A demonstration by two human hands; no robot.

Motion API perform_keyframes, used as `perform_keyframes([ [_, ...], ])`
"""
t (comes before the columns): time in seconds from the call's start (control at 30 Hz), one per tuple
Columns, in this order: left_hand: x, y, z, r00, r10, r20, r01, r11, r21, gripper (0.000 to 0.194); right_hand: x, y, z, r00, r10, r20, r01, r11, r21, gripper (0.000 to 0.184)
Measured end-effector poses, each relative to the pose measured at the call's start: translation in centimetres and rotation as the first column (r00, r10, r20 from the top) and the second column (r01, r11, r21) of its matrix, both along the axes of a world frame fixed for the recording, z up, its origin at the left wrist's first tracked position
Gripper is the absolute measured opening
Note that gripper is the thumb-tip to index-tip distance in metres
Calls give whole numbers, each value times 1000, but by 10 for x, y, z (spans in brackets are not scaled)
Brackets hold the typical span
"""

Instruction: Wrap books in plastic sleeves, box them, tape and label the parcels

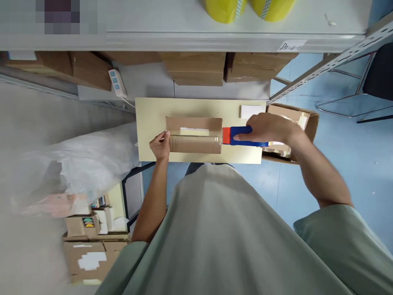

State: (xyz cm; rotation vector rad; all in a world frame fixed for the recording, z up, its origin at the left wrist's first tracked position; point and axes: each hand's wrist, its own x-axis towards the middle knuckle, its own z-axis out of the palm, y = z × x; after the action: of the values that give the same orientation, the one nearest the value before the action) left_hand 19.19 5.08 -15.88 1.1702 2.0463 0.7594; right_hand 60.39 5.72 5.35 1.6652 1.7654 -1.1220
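A flat brown cardboard box (196,146) lies on a pale yellow tabletop (150,110) in front of me. Clear packing tape runs along its length, beside a pale strip in the middle of the box. At the box's left end, my left hand (161,145) is closed on the edge, with the thumb on the top side; fingers underneath are hidden. My right hand (270,128) grips a blue and orange tape dispenser (241,137), whose orange end meets the box's right edge.
Behind the tabletop, a grey shelf (196,41) overhangs several cardboard boxes (196,69) and a white power strip (117,82). White slips (252,111) lie at the table's back right. An open carton (311,127) stands to the right; a plastic bag (95,151) bulges at left.
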Motion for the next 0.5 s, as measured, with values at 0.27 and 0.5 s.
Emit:
perform_keyframes([
  [0.27,4,2,3,1000,-4,-9,4,1000,8,33,21,-14,-51,996,3,89,-1,1000,-29,75],
  [0.5,7,-1,4,1000,7,5,-7,1000,20,36,-32,-26,-76,984,13,176,-25,997,67,50],
])
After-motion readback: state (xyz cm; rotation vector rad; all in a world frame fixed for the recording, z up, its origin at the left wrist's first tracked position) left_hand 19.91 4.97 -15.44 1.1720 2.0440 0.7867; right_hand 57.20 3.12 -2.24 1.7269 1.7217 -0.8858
